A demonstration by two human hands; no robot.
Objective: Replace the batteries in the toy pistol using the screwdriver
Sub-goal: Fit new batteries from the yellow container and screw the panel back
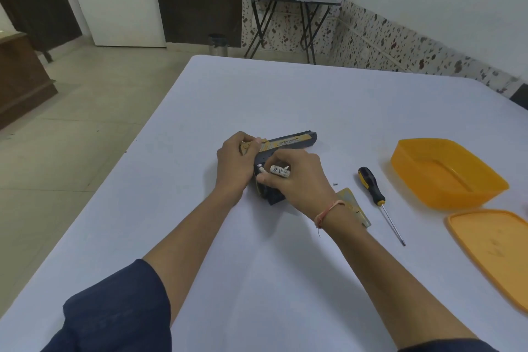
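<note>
Pale grey-blue cloth covers the counter [285,94]. The toy pistol [285,143] lies flat near the counter's middle, barrel toward the right edge, grip toward the near edge. Left hand [234,163] presses on the rear of the pistol, its fingers curled closed over the body. Right hand [297,177] has its fingers pinched closed on a white battery [280,171], held at the open grip; a second cell end [259,166] shows just beside it in the compartment.

The detached grip cover [355,206] lies on the counter just beyond the right wrist, a small screw [336,184] near it. The screwdriver [377,198] rests unused toward the right edge, beside an orange tub [445,171] and its lid [491,246].

Judgement: the battery exchange is in hand; whether this cell is going in or coming out cannot be told. Next move calls for correct polarity and full seating before cover and screw are refitted.
</note>
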